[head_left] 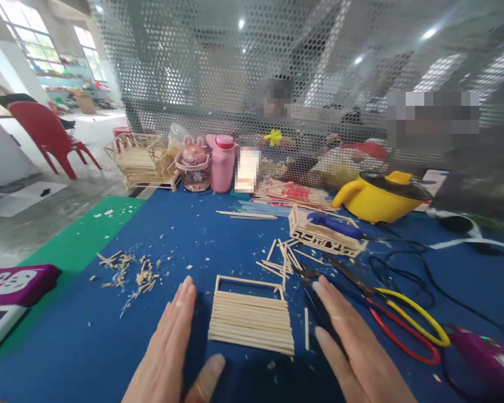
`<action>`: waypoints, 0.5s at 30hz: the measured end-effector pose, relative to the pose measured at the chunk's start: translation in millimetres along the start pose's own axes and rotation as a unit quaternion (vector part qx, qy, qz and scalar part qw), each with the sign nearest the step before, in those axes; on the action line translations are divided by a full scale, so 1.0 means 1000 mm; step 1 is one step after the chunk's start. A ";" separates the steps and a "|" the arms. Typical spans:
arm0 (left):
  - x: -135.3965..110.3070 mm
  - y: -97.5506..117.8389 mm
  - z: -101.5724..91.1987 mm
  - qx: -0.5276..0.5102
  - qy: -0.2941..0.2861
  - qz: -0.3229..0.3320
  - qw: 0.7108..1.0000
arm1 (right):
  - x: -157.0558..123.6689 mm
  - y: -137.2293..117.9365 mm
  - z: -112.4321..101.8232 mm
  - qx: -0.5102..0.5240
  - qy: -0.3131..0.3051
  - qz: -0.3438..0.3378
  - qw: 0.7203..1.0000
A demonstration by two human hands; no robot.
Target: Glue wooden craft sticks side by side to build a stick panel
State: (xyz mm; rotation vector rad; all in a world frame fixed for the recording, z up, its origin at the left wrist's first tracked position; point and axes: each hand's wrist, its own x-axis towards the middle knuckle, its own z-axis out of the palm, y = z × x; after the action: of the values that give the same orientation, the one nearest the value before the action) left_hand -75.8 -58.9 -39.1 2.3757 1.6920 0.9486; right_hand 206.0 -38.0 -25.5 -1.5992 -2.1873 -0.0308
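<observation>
Toward near edge of counter (88, 358), stick panel (252, 320) lies b/w L hand (172, 336) & R hand (355, 336), grips open; prob. light, stiff, fragile: hold by sides.

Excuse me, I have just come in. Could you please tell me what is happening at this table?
A person's left hand and right hand are open on either side of a small panel of wooden sticks; neither seems to hold it. Its sticks lie side by side, with an open frame at the far end. A loose stick lies between the panel and the right hand, scissors lie farther right, and stick scraps are scattered to the left.
</observation>
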 end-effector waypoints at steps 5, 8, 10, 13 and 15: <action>-0.004 -0.002 0.028 -0.077 -0.039 -0.132 0.988 | 0.007 -0.036 0.009 0.061 0.013 -0.017 0.998; 0.001 -0.003 0.038 -0.040 -0.054 -0.087 0.994 | 0.008 -0.035 0.022 0.037 -0.018 -0.075 0.996; 0.003 -0.005 0.039 0.002 -0.046 -0.061 0.997 | 0.009 -0.030 0.029 0.026 -0.032 -0.098 0.994; 0.005 -0.006 0.034 0.062 -0.032 -0.018 0.997 | 0.012 -0.023 0.034 -0.004 -0.035 -0.128 0.991; 0.007 -0.005 0.032 0.101 -0.035 0.017 0.994 | 0.014 -0.022 0.037 -0.037 -0.038 -0.147 0.988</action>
State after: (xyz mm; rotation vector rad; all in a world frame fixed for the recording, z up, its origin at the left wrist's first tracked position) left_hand -61.8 -42.1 -63.5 2.5361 1.8074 0.7194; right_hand 170.6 -22.4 -49.2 -1.3189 -2.4907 -0.1431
